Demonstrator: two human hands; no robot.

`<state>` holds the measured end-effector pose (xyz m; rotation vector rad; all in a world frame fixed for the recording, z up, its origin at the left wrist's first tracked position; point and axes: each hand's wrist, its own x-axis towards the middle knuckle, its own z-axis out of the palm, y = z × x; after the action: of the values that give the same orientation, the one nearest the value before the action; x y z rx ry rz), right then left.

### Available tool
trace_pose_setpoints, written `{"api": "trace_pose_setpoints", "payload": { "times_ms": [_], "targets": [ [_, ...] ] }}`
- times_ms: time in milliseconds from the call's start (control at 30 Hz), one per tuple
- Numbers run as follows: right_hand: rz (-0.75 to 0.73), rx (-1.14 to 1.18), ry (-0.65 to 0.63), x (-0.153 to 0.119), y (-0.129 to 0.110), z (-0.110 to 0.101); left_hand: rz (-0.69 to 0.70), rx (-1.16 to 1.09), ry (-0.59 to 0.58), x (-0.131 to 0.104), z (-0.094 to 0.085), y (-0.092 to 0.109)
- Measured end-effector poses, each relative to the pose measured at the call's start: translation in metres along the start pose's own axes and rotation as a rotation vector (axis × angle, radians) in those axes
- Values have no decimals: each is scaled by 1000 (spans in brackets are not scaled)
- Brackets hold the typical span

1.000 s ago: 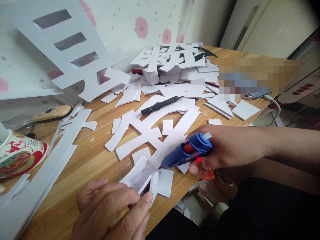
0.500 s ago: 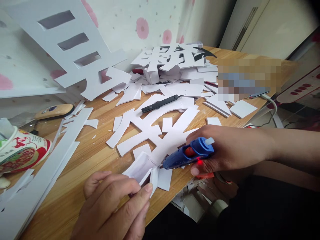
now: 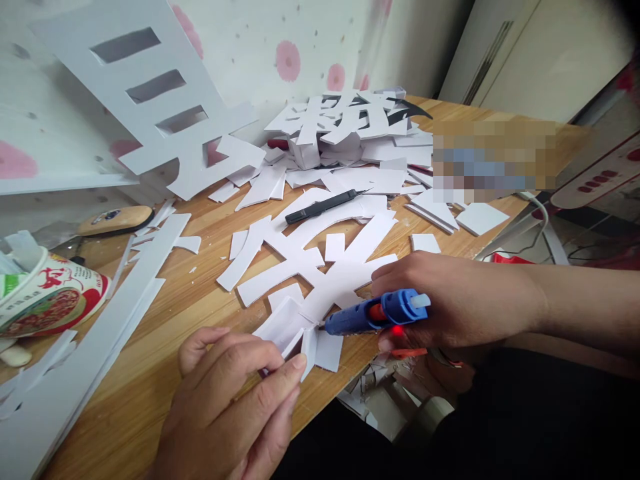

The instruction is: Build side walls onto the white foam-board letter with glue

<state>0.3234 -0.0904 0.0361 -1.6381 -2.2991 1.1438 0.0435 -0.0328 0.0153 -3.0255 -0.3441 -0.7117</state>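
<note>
My right hand is wrapped round a blue hot glue gun with a clear glue stick poking out of its back and a red light glowing. The gun's nozzle meets the joint of a white foam board strip at the table's near edge. Thumb and fingers of my left hand pinch that strip, which stands on edge. Beyond it lies a flat white foam board character cutout, with a black craft knife resting across its far part.
Scraps and cutouts pile up at the back. A large cutout leans on the wall at left. Long board strips, a paper noodle cup and a wooden-handled brush lie left. A white cable hangs at right.
Both hands and the glue gun stay almost in place at the joint. The whole view has shifted slightly; the gun looks a little more level.
</note>
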Motion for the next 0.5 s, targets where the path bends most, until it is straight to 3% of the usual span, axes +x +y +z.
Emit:
{"api": "trace_pose_setpoints", "payload": {
  "times_ms": [133, 333, 500],
  "targets": [
    [-40, 20, 35, -3, 7, -3, -11, -1, -23, 0, 3, 1],
    [-143, 274, 84, -12, 16, -13, -171, -115, 130, 4, 6, 14],
    [-165, 346, 194, -29, 24, -29, -173, -162, 143, 0, 4, 13]
  ]
}}
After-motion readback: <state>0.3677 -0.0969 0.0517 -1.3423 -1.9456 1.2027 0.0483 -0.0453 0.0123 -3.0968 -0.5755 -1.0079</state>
